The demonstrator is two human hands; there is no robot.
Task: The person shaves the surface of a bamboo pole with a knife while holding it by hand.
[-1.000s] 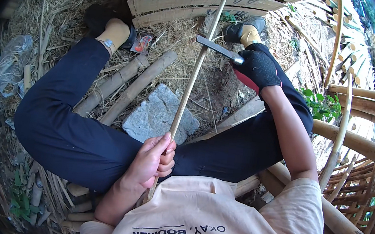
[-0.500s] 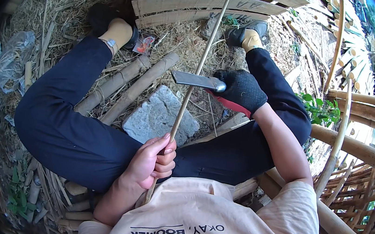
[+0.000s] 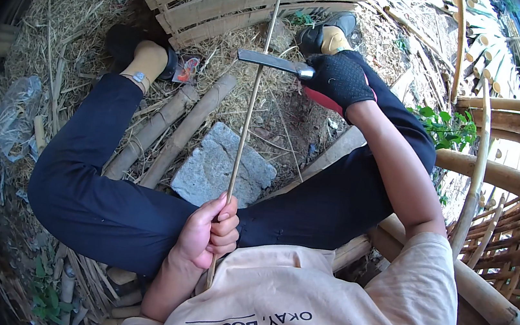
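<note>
My bare left hand (image 3: 208,231) is wrapped round the lower part of a long thin bamboo strip (image 3: 244,136), close to my lap. From there the strip slants up and away, its far part passing in front of a slatted wooden crate (image 3: 227,4). My right hand (image 3: 340,81), in a black and red glove, grips a knife (image 3: 269,61) by its handle, which the fingers hide. The flat blade lies across the strip, well up from my left hand, and appears to touch it.
A rough grey stone (image 3: 220,165) lies between my legs, with bamboo poles (image 3: 189,131) left of it. Clear plastic (image 3: 16,119) lies on the straw at far left. Bamboo rails (image 3: 498,177) and a woven basket-like frame (image 3: 509,248) stand at the right.
My right hand has moved the knife away from me along the strip, toward the crate. The left hand keeps its grip. The whole view has shifted slightly.
</note>
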